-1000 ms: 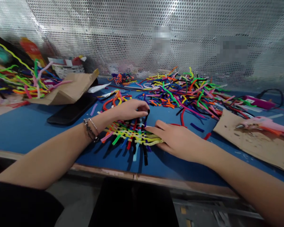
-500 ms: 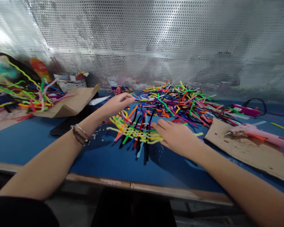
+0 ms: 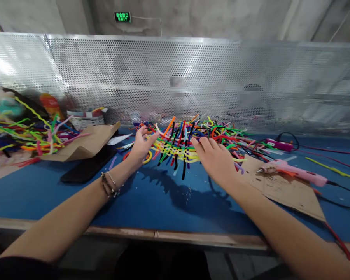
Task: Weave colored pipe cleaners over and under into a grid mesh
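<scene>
A woven mat of pipe cleaners (image 3: 179,151), yellow strands crossed by black, red, orange and blue ones, hangs above the table between my hands. Its shadow falls on the blue surface below. My left hand (image 3: 142,146) is at the mat's left end, thumb towards the weave and fingers curled behind; part of its grip is hidden. Over the right end lies my right hand (image 3: 214,157), its fingers bent on the far side and its thumb out of sight. Loose strand ends stick out along the near and far edges.
Behind the mat lies a heap of loose pipe cleaners (image 3: 236,136). To the right, a pink glue gun (image 3: 300,173) rests on cardboard (image 3: 291,194), its cord trailing away. On the left are a black phone-like slab (image 3: 87,167), folded brown cardboard (image 3: 81,142) and more pipe cleaners (image 3: 2,134).
The woven mat has risen off the table and tilted up. My left hand has come down to its left end; my right hand stays at the right end. My view has tipped upward.
</scene>
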`<act>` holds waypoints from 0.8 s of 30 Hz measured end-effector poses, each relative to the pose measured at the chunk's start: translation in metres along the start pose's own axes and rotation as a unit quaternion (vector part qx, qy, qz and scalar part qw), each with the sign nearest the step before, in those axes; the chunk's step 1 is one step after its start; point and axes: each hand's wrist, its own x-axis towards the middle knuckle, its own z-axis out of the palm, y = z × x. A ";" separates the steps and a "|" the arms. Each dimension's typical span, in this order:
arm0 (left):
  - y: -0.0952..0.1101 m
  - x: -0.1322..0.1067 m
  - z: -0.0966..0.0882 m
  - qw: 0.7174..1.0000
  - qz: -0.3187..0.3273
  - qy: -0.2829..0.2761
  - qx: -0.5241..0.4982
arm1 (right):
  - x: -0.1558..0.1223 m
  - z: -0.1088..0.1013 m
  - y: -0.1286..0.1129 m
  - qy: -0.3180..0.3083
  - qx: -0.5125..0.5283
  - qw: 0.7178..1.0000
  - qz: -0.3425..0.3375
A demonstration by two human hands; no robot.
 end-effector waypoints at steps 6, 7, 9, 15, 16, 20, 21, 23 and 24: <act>0.015 -0.006 -0.011 0.989 0.000 -0.150 0.001 | -0.002 0.006 0.004 0.082 -0.003 0.996 0.022; 0.017 -0.008 -0.012 0.983 -0.014 -0.183 0.019 | -0.002 0.007 0.005 0.087 0.001 0.996 0.028; 0.020 -0.011 -0.012 0.975 -0.025 -0.216 0.048 | -0.001 0.009 0.006 0.086 0.013 0.995 0.040; 0.022 -0.007 -0.019 0.978 0.020 -0.185 0.099 | 0.001 0.005 0.000 0.006 0.084 0.995 0.061; 0.022 -0.004 -0.021 0.980 0.027 -0.172 0.100 | 0.000 0.003 -0.003 -0.015 0.099 0.993 0.057; 0.017 0.007 -0.031 0.979 0.026 -0.153 0.133 | -0.008 0.001 -0.017 -0.095 0.208 0.973 -0.018; 0.015 0.009 -0.033 0.971 0.020 -0.175 0.159 | -0.010 0.001 -0.021 -0.112 0.243 0.963 -0.046; 0.011 0.012 -0.038 0.948 0.007 -0.237 0.211 | -0.012 0.002 -0.026 -0.140 0.305 0.937 -0.102; 0.009 0.013 -0.039 0.936 0.001 -0.266 0.230 | -0.012 0.002 -0.027 -0.149 0.332 0.923 -0.127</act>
